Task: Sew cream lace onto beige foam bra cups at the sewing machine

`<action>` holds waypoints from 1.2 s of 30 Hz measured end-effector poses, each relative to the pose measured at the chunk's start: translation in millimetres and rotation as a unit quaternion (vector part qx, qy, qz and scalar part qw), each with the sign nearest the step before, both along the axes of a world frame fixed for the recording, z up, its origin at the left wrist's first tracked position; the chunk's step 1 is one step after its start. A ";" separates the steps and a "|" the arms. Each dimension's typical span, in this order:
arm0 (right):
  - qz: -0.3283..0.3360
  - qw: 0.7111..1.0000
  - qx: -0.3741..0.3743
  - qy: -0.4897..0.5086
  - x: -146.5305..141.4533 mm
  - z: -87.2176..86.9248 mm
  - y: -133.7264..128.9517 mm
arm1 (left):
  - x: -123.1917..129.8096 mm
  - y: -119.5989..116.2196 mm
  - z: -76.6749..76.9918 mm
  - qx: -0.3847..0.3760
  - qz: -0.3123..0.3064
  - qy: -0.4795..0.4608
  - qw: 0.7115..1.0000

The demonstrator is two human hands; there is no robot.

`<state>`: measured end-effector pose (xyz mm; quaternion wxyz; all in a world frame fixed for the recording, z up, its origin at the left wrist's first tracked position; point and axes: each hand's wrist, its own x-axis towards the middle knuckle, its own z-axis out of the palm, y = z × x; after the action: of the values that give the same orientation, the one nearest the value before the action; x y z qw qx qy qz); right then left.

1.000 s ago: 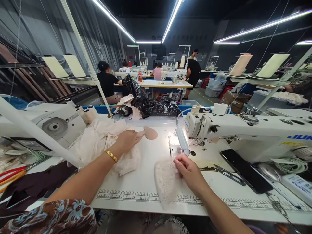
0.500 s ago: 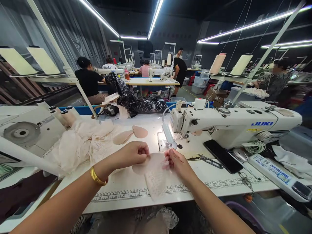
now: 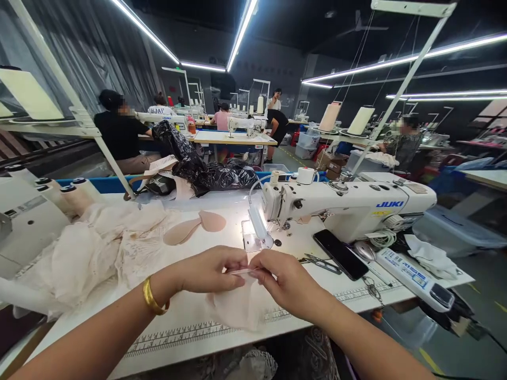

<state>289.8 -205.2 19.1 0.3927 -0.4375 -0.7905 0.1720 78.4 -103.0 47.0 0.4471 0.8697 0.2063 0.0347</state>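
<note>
My left hand [image 3: 217, 268] and my right hand [image 3: 279, 277] meet in front of the sewing machine [image 3: 336, 203], fingertips pinching the upper edge of a sheer pale pink fabric piece [image 3: 237, 309]. The fabric hangs from my fingers over the ruler strip [image 3: 178, 335] printed along the table's front. Both hands are closed on it, and part of its edge is hidden behind the fingers. Beyond my left hand, two beige teardrop-shaped pads [image 3: 214, 221] lie on the white table. The lit needle area [image 3: 253, 235] of the machine is just past my fingertips.
A heap of cream lace fabric [image 3: 95, 237] covers the table's left. Right of my hands lie thread snips [image 3: 322, 263], a black phone [image 3: 340, 254] and a key ring [image 3: 372, 289]. Black plastic bags [image 3: 222, 177] sit behind the table. Several people work at machines farther back.
My hands have come together, and the fabric's edge is now pinched between both. The fabric has been lifted and folded over. The view has swung to the right.
</note>
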 end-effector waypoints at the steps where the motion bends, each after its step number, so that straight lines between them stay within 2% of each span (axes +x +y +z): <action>1: -0.026 0.999 0.037 -0.017 1.1 0.4 2.9 | -2.4 1.5 -1.9 0.024 0.024 -0.007 0.999; 2: -0.052 0.995 0.073 -0.033 1.1 -0.7 6.3 | -5.2 3.2 -3.7 0.067 0.048 -0.023 0.996; 4: -0.096 0.983 0.142 -0.061 -1.6 -7.0 13.8 | -11.2 7.3 -7.4 0.218 0.082 -0.076 0.970; 7: -0.119 0.966 0.208 -0.094 -7.0 -26.0 26.4 | -19.0 14.4 -18.3 0.468 0.090 -0.155 0.866; 8: -0.112 0.965 0.211 -0.109 -7.3 -34.7 30.8 | -20.7 16.7 -24.5 0.522 0.082 -0.158 0.834; 10: -0.087 0.966 0.195 -0.145 -4.0 -53.6 39.2 | -22.3 19.6 -39.7 0.582 0.059 -0.111 0.803; 14: -0.015 0.966 0.163 -0.202 17.3 -83.8 53.4 | -14.8 15.1 -63.7 0.574 0.001 0.014 0.819; 17: 0.040 0.963 0.152 -0.220 38.5 -90.6 62.2 | 1.2 10.0 -65.4 0.588 -0.016 -0.024 0.808; 19: 0.061 0.966 0.134 -0.212 51.6 -90.3 67.7 | 14.4 11.7 -65.3 0.598 -0.018 -0.053 0.800; 23: 0.082 0.977 0.111 -0.165 70.0 -88.5 74.0 | 34.5 23.3 -78.4 0.537 -0.028 -0.019 0.843; 27: 0.069 0.980 0.110 -0.153 75.9 -85.1 69.3 | 38.5 26.4 -92.4 0.524 0.007 -0.036 0.851; 30: 0.060 0.977 0.100 -0.176 76.1 -81.3 64.2 | 38.4 23.3 -92.2 0.502 0.016 -0.063 0.862; 36: 0.074 0.978 0.088 -0.173 77.1 -76.4 60.6 | 43.9 19.8 -90.3 0.477 0.017 -0.059 0.877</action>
<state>366.8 -144.6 -57.3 0.2728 -0.3645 -0.8888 0.0524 122.3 -83.1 -43.4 -0.0114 0.9702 0.1532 0.1875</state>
